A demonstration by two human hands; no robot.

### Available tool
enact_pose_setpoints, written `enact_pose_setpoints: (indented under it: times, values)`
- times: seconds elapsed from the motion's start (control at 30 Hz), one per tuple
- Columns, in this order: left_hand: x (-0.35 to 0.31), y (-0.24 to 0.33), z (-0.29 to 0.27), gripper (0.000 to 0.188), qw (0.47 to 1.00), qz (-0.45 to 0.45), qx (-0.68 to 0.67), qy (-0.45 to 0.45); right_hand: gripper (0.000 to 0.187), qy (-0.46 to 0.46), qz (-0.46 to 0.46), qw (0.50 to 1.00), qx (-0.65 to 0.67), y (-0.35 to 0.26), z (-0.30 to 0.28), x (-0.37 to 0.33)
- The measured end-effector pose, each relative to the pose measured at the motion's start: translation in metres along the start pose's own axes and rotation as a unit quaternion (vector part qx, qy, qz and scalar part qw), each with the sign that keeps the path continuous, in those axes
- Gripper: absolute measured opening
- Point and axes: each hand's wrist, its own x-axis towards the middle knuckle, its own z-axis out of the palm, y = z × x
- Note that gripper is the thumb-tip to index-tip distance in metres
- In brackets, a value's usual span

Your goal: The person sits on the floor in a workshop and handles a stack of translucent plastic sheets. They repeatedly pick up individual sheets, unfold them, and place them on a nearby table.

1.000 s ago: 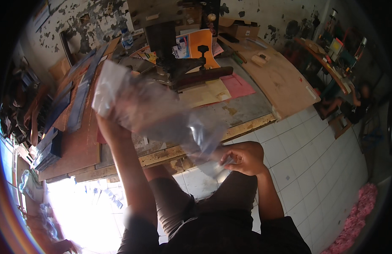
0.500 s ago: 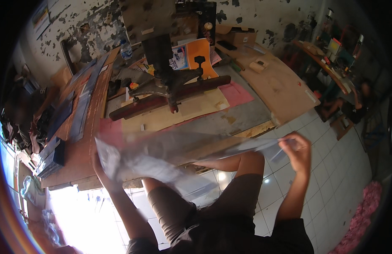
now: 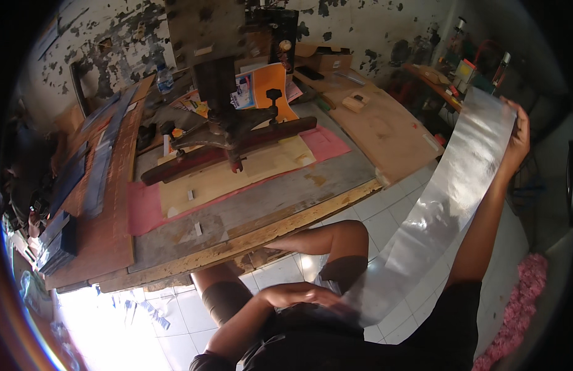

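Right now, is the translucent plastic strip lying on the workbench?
No, the right hand holds the translucent plastic strip up by one end, away from the workbench.

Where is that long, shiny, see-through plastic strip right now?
In the head view, the long, shiny, see-through plastic strip slants across the right side, from the bare right hand down toward the bare left hand near the lap.
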Motion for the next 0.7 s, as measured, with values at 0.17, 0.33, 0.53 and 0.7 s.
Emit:
enact_pose_setpoints:
  times: [0.17, 0.33, 0.53, 0.7]
  values:
    - [0.070, 0.009, 0.009, 0.065, 0.989, 0.053, 0.122, 0.072, 0.037, -0.021, -0.063, 0.998, 0.023, -0.040, 0.023, 0.042]
    - [0.099, -0.002, -0.002, 0.058, 0.976, 0.045, 0.165, 0.134, 0.025, -0.002, -0.071, 0.997, -0.012, -0.055, 0.044, 0.068]
    - [0.078, 0.013, 0.000, 0.042, 0.972, 0.046, 0.141, 0.180, 0.022, 0.021, -0.048, 0.998, -0.046, -0.035, 0.038, 0.071]
    - [0.049, 0.049, 0.001, 0.046, 0.965, 0.029, 0.139, 0.219, 0.019, 0.030, 0.001, 0.991, -0.131, 0.018, 0.005, 0.052]
